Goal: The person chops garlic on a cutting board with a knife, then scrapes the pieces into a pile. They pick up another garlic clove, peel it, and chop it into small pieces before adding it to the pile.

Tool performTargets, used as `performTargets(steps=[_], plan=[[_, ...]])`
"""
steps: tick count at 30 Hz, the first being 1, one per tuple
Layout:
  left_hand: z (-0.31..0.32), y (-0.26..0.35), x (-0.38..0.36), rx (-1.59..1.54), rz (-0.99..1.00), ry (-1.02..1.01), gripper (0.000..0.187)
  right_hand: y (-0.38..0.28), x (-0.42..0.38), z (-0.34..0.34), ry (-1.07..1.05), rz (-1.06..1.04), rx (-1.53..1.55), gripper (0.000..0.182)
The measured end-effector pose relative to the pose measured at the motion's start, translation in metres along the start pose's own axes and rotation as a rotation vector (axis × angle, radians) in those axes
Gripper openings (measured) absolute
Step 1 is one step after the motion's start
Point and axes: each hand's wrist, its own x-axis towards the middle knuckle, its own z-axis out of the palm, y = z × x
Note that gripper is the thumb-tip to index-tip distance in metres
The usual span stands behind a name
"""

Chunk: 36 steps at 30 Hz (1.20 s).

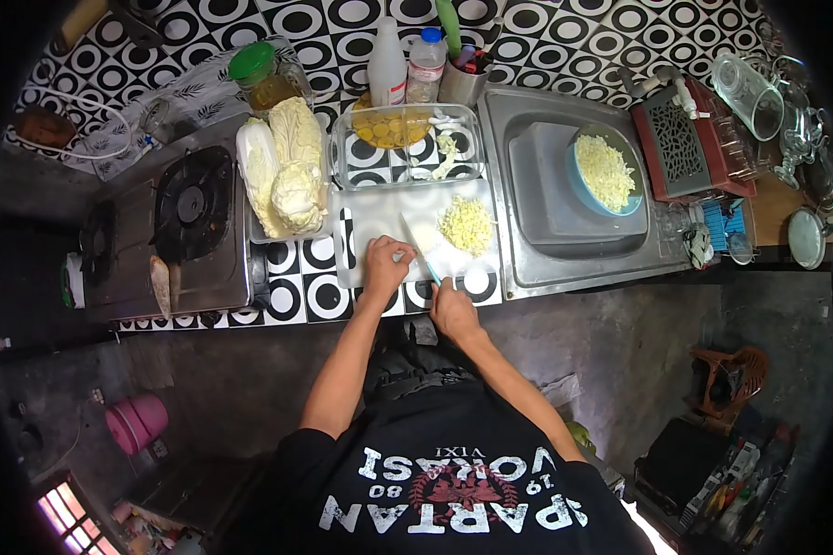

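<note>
My right hand is closed around the light-blue handle of a kitchen knife, its blade angled up and left over a translucent cutting board. Just left of the blade, my left hand rests on the board with its fingers curled together. Whatever is under those fingertips is too small to name. A heap of chopped pale-yellow vegetable lies on the board's right side. Behind the board stands a clear divided container with white pieces in its right part.
Left of the board, a clear tray carries cabbages and a cauliflower-like head. Farther left is a gas stove. On the right, a blue bowl of chopped vegetable sits over the sink. Bottles stand behind.
</note>
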Motion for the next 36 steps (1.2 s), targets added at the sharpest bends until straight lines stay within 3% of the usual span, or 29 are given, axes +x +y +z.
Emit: performTargets(steps=[6, 17, 29, 36], plan=[[-0.002, -0.003, 0.002, 0.007, 0.037, -0.014, 0.010, -0.013, 0.027, -0.010, -0.041, 0.004, 0.000, 0.033], [-0.004, -0.002, 0.002, -0.046, -0.049, -0.035, 0.011, -0.003, 0.004, 0.001, -0.042, 0.022, -0.019, 0.032], [-0.001, -0.003, 0.002, -0.041, -0.073, -0.008, 0.009, -0.009, 0.011, -0.008, -0.021, -0.085, 0.025, 0.033], [-0.005, 0.000, 0.002, 0.000, 0.018, -0.011, 0.009, -0.006, 0.023, 0.003, -0.005, -0.033, 0.020, 0.032]])
